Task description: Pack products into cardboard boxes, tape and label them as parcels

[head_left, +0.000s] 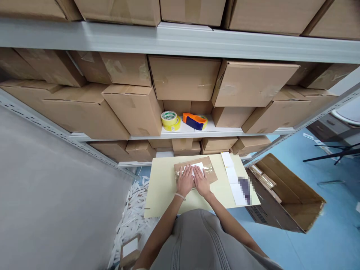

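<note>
A flat cardboard parcel [211,171] with clear tape across it lies slightly turned on the pale yellow tabletop [163,187]. On its upper face is a white label [200,165], partly covered by my fingers. My left hand [185,181] rests flat on the label's left part, fingers stretched forward, a light band at the wrist. Beside it, my right hand [201,182] lies flat on the label with its fingers extended. Both hands press on the parcel without gripping it. To the right, a strip of white labels [231,174] runs down the tabletop.
Shelves of cardboard boxes [184,78] rise in front. Yellow tape rolls [169,119] and an orange and blue tape dispenser [194,121] sit on a shelf. An open carton [303,198] holding parcels stands right. White paper strips [132,213] and another parcel [129,249] lie on the left floor.
</note>
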`<control>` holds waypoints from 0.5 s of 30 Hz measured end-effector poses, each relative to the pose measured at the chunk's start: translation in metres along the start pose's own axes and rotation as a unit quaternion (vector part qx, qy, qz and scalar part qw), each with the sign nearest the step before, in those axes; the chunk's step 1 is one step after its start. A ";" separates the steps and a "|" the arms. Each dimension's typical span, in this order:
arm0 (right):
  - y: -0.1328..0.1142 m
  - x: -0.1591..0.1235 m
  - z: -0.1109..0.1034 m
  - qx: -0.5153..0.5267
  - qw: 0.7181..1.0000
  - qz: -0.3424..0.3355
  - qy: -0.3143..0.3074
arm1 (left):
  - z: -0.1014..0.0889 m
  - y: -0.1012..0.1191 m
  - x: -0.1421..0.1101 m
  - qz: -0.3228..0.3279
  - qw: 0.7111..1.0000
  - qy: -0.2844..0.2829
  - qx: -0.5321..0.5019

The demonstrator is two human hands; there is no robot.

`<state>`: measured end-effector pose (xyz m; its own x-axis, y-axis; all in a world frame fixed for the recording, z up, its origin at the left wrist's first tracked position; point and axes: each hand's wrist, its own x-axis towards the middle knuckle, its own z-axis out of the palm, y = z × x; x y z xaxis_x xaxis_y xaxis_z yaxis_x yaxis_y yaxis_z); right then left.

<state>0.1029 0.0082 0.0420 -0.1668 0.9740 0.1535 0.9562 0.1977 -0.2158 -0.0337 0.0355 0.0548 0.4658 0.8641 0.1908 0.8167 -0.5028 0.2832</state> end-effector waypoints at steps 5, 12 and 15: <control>0.002 0.009 0.008 -0.001 1.000 0.016 -0.002 | 0.006 -0.006 0.005 -0.006 1.000 -0.018 0.012; 0.002 0.031 0.009 -0.011 0.998 0.064 -0.008 | 0.018 -0.008 0.011 -0.011 1.000 -0.014 0.009; 0.002 0.037 0.009 -0.014 0.997 0.071 -0.015 | 0.022 -0.010 0.014 -0.015 1.000 -0.013 0.009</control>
<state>0.0964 0.0461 0.0383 -0.0353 0.9949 0.0949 0.9769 0.0543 -0.2068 -0.0277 0.0525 0.0338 0.4492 0.8793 0.1584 0.8363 -0.4761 0.2718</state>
